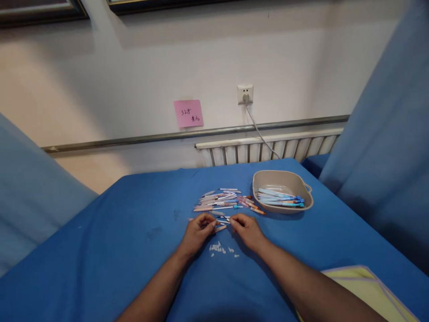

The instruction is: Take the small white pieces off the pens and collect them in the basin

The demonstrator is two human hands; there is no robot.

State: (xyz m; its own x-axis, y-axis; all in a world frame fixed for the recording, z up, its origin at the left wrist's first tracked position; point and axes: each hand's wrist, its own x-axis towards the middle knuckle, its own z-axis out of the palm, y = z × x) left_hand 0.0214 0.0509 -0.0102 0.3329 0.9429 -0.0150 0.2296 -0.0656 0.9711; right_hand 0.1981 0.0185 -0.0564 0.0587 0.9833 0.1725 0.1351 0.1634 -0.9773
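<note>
My left hand (201, 229) is closed in a pinch just in front of the pen parts, holding something too small to make out. Facing it, my right hand (245, 229) also pinches, its fingertips at the end of a thin white piece (224, 221). The hands are a short gap apart. Beyond them lies a spread of pen parts (219, 200), pale barrels and thin refills, with orange and pink parts (250, 203) at its right side. Several small white bits (217, 247) lie on the blue cloth nearer to me, between my forearms.
A beige basket (257, 179) with several blue pens (279, 197) stands at the back right of the blue-covered table (134, 250). A yellow cloth (365, 290) lies front right. Behind are a radiator (261, 150), a socket with a cable (245, 95) and a pink note (188, 113).
</note>
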